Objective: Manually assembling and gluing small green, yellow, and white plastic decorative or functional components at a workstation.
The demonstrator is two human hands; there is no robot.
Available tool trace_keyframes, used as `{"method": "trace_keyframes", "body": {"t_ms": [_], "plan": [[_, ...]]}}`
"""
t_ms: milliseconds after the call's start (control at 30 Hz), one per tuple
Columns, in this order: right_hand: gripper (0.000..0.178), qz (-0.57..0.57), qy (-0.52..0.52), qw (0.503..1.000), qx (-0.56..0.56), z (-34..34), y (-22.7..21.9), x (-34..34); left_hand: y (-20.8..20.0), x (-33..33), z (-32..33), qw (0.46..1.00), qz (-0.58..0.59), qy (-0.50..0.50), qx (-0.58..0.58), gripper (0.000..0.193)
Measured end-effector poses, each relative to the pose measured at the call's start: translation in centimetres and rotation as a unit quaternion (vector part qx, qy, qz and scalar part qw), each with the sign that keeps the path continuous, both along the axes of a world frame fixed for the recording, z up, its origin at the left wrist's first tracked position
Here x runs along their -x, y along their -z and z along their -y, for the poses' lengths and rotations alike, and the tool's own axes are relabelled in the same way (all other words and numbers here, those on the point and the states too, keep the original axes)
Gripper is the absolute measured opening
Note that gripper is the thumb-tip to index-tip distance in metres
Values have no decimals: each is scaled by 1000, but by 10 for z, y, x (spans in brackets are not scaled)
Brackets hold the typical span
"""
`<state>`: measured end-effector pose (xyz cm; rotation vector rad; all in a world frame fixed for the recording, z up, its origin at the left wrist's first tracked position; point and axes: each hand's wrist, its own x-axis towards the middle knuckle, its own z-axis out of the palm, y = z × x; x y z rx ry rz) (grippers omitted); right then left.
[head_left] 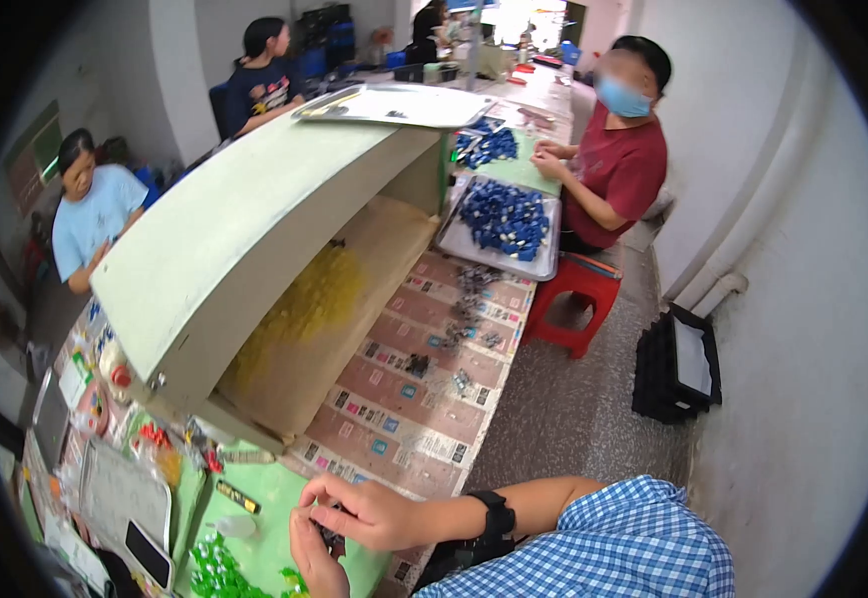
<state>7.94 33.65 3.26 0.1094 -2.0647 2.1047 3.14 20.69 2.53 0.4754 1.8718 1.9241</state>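
Close together at the lower middle, my right hand (376,513) and my left hand (314,560) meet over a pale green mat (279,485). Their thumbs and fingertips are pinched together. Something small and dark shows between the palms, but its kind is hidden. Beside my left hand lie a pile of bright green small pieces (216,570) and a few yellow-green ones (295,582). A small translucent cup (235,525) stands near the pile, with a black and yellow stick-shaped object (238,496) just beyond it.
A large pale hood (244,189) covers yellow pieces (314,294). Grey bits (469,299) lie on the patterned table cover (404,399). Farther off stand a metal tray (549,261) of blue pieces and a red stool (583,299). Co-workers sit around; a phone (150,554) lies left.
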Motion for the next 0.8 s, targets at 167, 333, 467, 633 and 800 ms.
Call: {"method": "trace_keyframes", "body": {"t_ms": [167,333,467,633,800], "plan": [[41,-119,-5,981,-152,-23,-10,-7,-16,-3,4,996,86,14,-15,35],[53,-159,7,969,-190,-30,-26,-1,-33,4,5,997,66,46,-21,38],[54,-182,2,957,-227,-26,-28,5,-27,7,14,995,57,71,-41,43],[54,-172,16,960,-220,-27,-21,2,-26,6,13,994,67,84,-5,56],[54,-160,17,960,-227,-28,-26,1,-29,7,12,991,89,92,-26,64]]}}
